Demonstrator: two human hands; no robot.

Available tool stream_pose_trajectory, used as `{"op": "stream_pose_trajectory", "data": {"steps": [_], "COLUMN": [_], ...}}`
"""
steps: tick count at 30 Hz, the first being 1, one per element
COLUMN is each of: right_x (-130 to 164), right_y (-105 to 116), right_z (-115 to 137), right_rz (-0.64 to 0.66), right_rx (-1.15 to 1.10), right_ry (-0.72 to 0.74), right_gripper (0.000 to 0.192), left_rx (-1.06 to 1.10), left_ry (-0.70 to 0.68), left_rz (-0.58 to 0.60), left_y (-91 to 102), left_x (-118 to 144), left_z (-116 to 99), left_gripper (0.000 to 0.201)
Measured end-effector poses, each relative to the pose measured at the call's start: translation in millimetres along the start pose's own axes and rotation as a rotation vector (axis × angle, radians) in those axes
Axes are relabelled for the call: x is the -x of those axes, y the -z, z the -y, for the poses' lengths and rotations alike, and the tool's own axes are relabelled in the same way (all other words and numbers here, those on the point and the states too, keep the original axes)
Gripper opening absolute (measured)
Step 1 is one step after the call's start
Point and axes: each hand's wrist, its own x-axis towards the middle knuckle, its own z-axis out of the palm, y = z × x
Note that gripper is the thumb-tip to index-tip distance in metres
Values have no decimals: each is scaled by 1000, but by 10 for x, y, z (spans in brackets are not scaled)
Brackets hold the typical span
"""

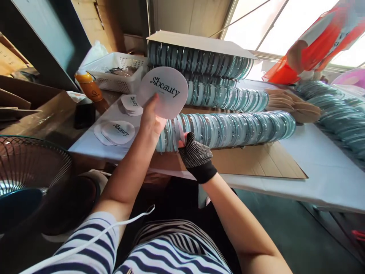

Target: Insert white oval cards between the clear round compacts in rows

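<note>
My bare left hand [152, 120] grips a white rounded card [168, 101] printed "Sbeauty", thumb on its face. Whether several cards are stacked there I cannot tell. A black dotted glove covers my right hand [196, 154], its fingertips bare. Those fingertips pinch the edge of a pale card [178, 133] standing between round glass discs near the left end of the front row [242, 129]. This row lies along a flat cardboard sheet [262, 163]. Left of my hands, more printed cards [118, 133] lie on the table, with a smaller pile [131, 105] behind them.
Behind stand another disc row [228, 95] and a cardboard-topped row [196, 59]. Brown oval pads [305, 110] and more discs [336, 118] are at right. A white basket [114, 80], an orange bottle [89, 86] and a fan [31, 167] are at left. A white cable [114, 225] crosses my sleeve.
</note>
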Motion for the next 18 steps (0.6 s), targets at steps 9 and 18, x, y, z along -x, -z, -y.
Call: {"op": "stream_pose_trajectory", "data": {"steps": [9, 18], "right_x": [-163, -101], "right_y": [-27, -48], "right_z": [42, -146], "right_rz": [38, 591], "right_rx": [20, -799], "right_ry": [33, -7], "right_gripper": [38, 35], "left_rx": [63, -12], "left_ry": [58, -59], "left_rz": [19, 24], "left_y": [-22, -19], "left_x": [76, 172], "left_z": [-71, -68], "left_gripper": [35, 41]}}
